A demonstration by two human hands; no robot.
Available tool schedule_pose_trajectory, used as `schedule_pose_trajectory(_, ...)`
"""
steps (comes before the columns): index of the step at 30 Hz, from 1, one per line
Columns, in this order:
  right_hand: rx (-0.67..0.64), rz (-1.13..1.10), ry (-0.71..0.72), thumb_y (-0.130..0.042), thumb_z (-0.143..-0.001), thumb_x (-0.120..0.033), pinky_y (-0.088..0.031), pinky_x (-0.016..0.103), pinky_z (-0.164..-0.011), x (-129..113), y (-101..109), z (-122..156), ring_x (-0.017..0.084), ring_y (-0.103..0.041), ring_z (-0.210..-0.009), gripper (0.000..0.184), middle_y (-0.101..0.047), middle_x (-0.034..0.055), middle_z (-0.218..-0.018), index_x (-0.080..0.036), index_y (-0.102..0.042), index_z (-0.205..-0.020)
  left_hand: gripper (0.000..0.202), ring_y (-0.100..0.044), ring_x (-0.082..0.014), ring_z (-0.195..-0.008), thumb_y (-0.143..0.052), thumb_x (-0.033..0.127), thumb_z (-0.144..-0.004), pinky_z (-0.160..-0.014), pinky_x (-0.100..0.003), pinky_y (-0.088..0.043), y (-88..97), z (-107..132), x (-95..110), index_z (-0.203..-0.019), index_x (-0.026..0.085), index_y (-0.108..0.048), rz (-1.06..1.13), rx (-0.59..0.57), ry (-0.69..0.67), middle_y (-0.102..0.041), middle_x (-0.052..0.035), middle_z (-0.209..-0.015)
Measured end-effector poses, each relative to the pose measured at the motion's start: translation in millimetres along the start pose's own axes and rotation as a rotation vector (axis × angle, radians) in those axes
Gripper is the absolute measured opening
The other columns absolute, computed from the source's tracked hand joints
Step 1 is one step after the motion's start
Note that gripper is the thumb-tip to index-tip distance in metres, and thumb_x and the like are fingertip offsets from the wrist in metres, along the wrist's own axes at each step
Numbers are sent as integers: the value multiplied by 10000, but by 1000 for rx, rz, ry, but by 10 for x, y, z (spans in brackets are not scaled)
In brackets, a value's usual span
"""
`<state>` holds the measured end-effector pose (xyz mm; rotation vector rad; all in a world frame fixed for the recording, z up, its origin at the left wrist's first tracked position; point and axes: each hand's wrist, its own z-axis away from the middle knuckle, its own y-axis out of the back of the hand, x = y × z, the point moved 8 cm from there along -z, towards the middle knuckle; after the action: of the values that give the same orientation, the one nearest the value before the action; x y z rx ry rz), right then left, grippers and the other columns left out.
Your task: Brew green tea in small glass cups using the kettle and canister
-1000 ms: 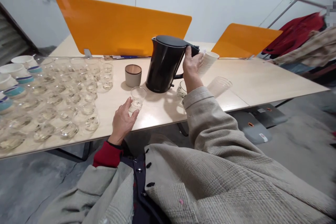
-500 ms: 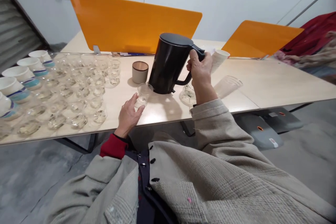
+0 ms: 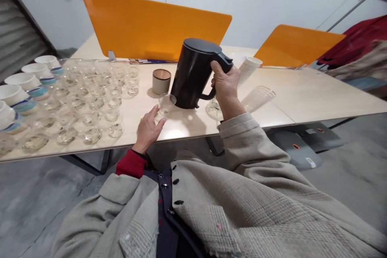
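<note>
My right hand (image 3: 226, 84) is wrapped round the handle of a black electric kettle (image 3: 193, 74), which tilts to the left with its lid shut. Just left of the kettle's lower end, a clear plastic cup (image 3: 166, 105) stands on the table. My left hand (image 3: 149, 127) is beside that cup, thumb and fingers apart; whether a fingertip touches it I cannot tell. Behind the cup sits a grey cup with a brown inside (image 3: 161, 83). A glass item with dark markings (image 3: 214, 108) is partly hidden behind my right wrist.
Rows of clear plastic cups (image 3: 92, 134) fill the table's left part, with white and blue paper cups (image 3: 39, 73) beyond them. A stack of paper cups (image 3: 250, 66) and a stack of clear cups (image 3: 259, 97) lie at right. Orange dividers (image 3: 157, 26) stand at the back.
Hardly anything differs. The view has shifted slightly, and my right hand with the kettle appears a little further left; my left hand stays beside the clear cup.
</note>
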<state>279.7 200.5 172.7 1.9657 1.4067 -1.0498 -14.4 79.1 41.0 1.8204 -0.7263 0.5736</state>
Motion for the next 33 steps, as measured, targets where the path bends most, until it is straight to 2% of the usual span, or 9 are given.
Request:
schedule_pose_trajectory(8,-36,-22,-19,-792,-809,-791,-550,297,-479,-250,134,294,192,-714,-650,568,-585,-42,-699,-267,-597,-903,642,-693,-302,-1344,-653,352,-952,-1162,-481,-542,-12,-14,-35,-1562,183,-549,69,-8,-4,-703,-142,-1501)
schedule_pose_trajectory(15,26,50,-45,-800,-823,-744,-467,277,-465,-544,390,649,163,-617,-585,535,-473,-76,-655,-275,-544,-852,645,-700,-298,-1336,-678,356,-934,-1176,-490,-541,-17,-37,-62,-1542,170,-571,116,11,-4,-713,-154,-1482)
schedule_pose_trajectory(19,55,83,-38,-807,-827,-718,-416,279,-459,-754,550,864,148,-545,-521,529,-418,-85,-606,-279,-516,-784,510,-724,-267,-1302,-656,367,-959,-1168,-460,-554,128,38,-15,-1426,162,-653,261,135,-40,-761,-154,-1396)
schedule_pose_trajectory(21,72,87,-31,-831,-816,-696,-393,281,-439,-857,643,953,131,-486,-475,527,-408,-92,-579,-279,-516,-754,433,-730,-251,-1280,-626,406,-993,-1153,-447,-564,235,142,76,-1348,168,-690,313,233,-83,-780,-147,-1343)
schedule_pose_trajectory(23,91,85,-25,-860,-788,-688,-371,281,-408,-955,738,1027,115,-427,-435,535,-406,-101,-557,-279,-521,-736,405,-726,-247,-1269,-602,451,-1016,-1099,-431,-594,259,251,225,-1309,190,-703,346,269,-128,-777,-136,-1332)
schedule_pose_trajectory(26,91,80,-19,-889,-764,-676,-363,291,-378,-1090,838,1121,109,-396,-410,540,-422,-104,-545,-281,-526,-712,489,-692,-264,-1335,-625,489,-1012,-1106,-438,-589,44,321,552,-1407,204,-659,454,103,-219,-729,-148,-1425)
schedule_pose_trajectory(29,81,104,-17,-899,-776,-635,-354,308,-382,-1220,885,1207,118,-400,-415,525,-443,-89,-545,-285,-520,-677,871,-471,-353,-1574,-827,546,-864,-1275,-533,-432,-198,289,782,-1591,184,-512,498,-8,-220,-528,-196,-1666)
schedule_pose_trajectory(31,86,126,-15,-902,-779,-601,-333,313,-390,-1304,906,1250,126,-396,-423,497,-452,-82,-541,-286,-534,-667,935,-469,-371,-1569,-882,546,-812,-1272,-556,-425,-340,251,834,-1601,213,-507,574,-74,-154,-557,-182,-1640)
schedule_pose_trajectory(33,89,134,-11,-905,-776,-556,-311,310,-398,-1390,920,1264,130,-383,-430,451,-461,-81,-532,-285,-563,-663,918,-532,-367,-1508,-905,541,-789,-1225,-554,-473,-437,253,862,-1579,251,-537,670,-130,-96,-628,-153,-1560)
